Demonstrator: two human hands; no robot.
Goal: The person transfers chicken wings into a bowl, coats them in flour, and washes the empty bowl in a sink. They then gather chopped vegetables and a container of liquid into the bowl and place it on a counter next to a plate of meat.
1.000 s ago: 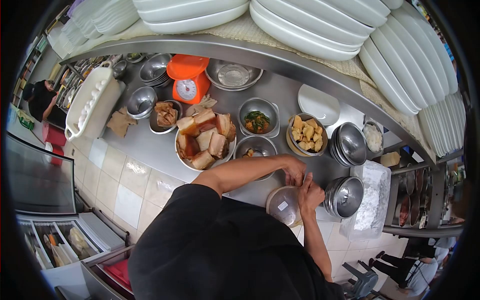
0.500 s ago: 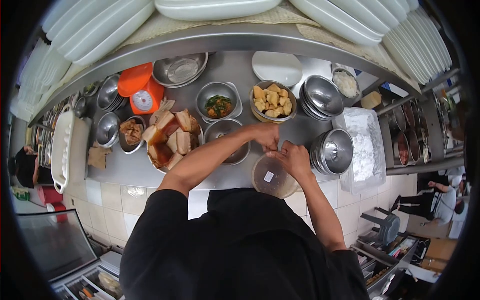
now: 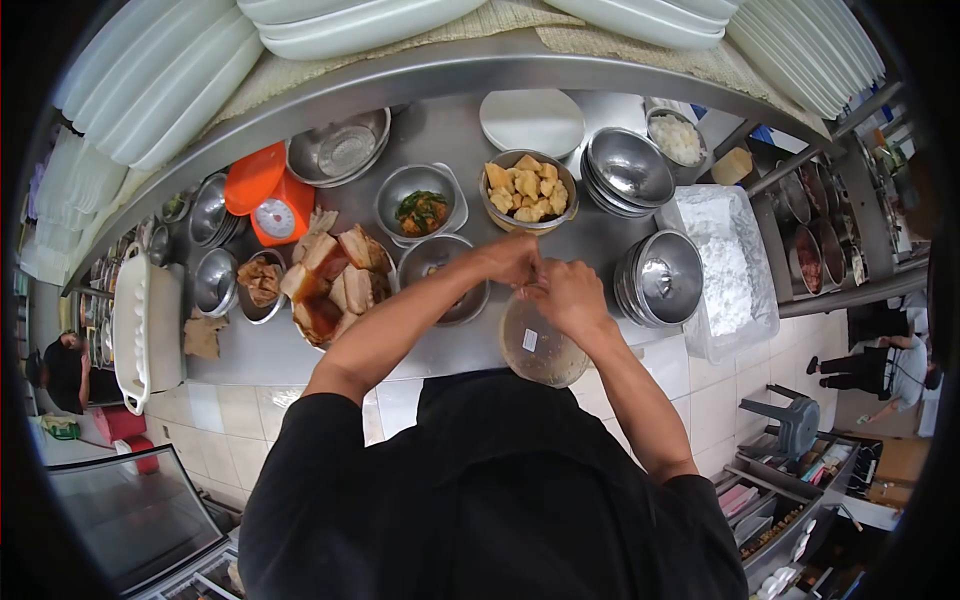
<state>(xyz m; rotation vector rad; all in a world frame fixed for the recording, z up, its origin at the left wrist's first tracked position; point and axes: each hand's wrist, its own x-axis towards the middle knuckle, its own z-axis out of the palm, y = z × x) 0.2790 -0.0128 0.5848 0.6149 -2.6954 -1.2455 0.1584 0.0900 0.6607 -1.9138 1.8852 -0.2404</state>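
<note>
My left hand (image 3: 512, 260) and my right hand (image 3: 574, 298) meet fingertip to fingertip over the counter, both with fingers pinched closed. What lies between them is too small or hidden to make out. Just below, at the counter's front edge, is a round translucent tub (image 3: 560, 362) with a small white label. My left forearm passes over a steel bowl (image 3: 462, 312), hiding part of it. Beyond my hands stands a bowl of yellow-brown chunks (image 3: 528, 188). To its left, a steel bowl (image 3: 396, 192) holds greens and something orange.
Large meat pieces (image 3: 350, 290) fill a container on the left, near an orange scale (image 3: 285, 212). Stacked steel bowls (image 3: 668, 280) and a tub of white powder (image 3: 725, 270) stand on the right. A shelf edge (image 3: 420, 85) with white plates overhangs the back. A person (image 3: 900, 370) stands far right.
The camera view has turned slightly, shifting the counter in frame. My hands stay pinched together above the tub, with small finger movements.
</note>
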